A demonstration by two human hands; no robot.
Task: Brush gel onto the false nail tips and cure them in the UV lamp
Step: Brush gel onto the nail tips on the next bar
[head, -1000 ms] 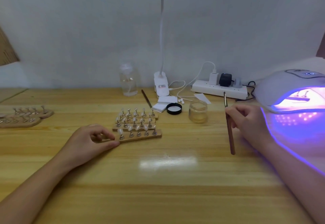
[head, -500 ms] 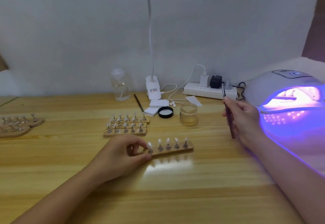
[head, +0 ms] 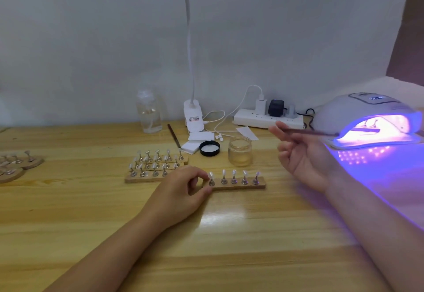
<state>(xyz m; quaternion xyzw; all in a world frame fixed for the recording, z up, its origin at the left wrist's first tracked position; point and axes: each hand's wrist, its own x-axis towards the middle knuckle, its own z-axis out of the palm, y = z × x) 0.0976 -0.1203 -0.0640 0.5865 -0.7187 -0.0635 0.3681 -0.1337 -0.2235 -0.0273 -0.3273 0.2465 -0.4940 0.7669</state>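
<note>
A wooden strip (head: 241, 186) with several false nail tips on metal stands lies mid-table. My left hand (head: 181, 195) pinches its left end. My right hand (head: 302, 156) hovers palm-up to the right of it and holds a thin brush (head: 314, 132) level, with one end towards the UV lamp (head: 358, 112). The lamp glows purple at the right edge, with a nail holder inside. An open jar of gel (head: 240, 151) stands behind the strip, its black lid (head: 209, 148) beside it.
Two more strips of nail tips (head: 156, 165) lie left of centre, and round holders (head: 16, 165) sit at the far left. At the back stand a clear bottle (head: 149, 112), a desk lamp base (head: 193, 117), a power strip (head: 267, 120), a spare brush (head: 174, 136) and white pads (head: 197, 141).
My left hand has slid one strip of nail tips out from the group to the right, in front of the jar. My right hand turned palm-up and swung the brush from upright to level.
</note>
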